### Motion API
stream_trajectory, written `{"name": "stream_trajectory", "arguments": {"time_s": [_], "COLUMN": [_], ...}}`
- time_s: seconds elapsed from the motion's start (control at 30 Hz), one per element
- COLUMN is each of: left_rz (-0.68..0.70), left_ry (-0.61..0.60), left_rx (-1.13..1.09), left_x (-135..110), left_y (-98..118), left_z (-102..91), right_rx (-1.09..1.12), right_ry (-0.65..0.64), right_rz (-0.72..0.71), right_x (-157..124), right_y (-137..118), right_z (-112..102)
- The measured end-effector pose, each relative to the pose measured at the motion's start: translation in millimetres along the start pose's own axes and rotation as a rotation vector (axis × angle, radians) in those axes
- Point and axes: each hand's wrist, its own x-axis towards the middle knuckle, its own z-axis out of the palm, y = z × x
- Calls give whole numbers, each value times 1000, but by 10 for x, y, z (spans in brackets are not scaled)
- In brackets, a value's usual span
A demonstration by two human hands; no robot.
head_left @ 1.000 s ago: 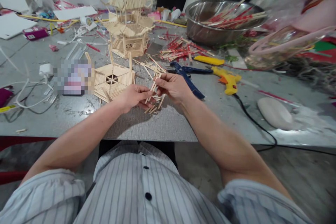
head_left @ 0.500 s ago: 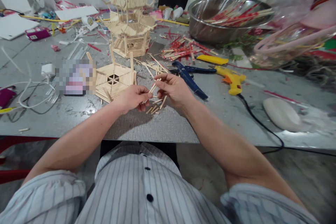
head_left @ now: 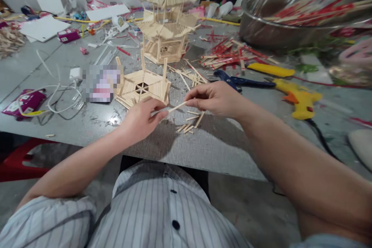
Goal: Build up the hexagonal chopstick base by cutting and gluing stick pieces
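A thin pale wooden stick (head_left: 177,106) spans the gap between my hands above the table. My right hand (head_left: 217,99) pinches its right end between thumb and fingertips. The other end meets the thumb and fingers of my left hand (head_left: 143,118), which are closed around it. Just beyond my left hand lies a hexagonal stick-built base (head_left: 130,90) with short upright posts and a spoked opening in its middle; my hand covers part of its near edge. Several short cut sticks (head_left: 188,127) lie on the table below my right hand.
Behind the base stands a tiered stick pagoda (head_left: 165,27). At the right are blue-handled cutters (head_left: 226,79), a yellow glue gun (head_left: 302,99) and a metal basin (head_left: 247,27) of red-wrapped sticks. A phone (head_left: 103,83), white cable and purple packet (head_left: 24,102) lie left.
My hands have moved apart, so a single stick now shows stretched between them. The camera view has turned left, shifting the table's things rightward in the picture.
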Motion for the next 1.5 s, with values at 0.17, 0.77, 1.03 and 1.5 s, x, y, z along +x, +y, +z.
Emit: {"name": "stream_trajectory", "arguments": {"time_s": [0.17,0.77,1.03,1.5], "left_rz": [-135,-251,-27,-33], "left_ry": [413,294,237,304], "left_rx": [52,-25,71,-43], "left_x": [-329,-8,318,321], "left_y": [-236,-620,-720,-764], "left_z": [-122,-109,-53,5], "right_rx": [263,690,708,441], "right_ry": [68,120,153,348], "right_rz": [37,108,248,407], "right_x": [138,495,116,52], "right_y": [138,219,142,161], "right_z": [-18,493,463,590]}}
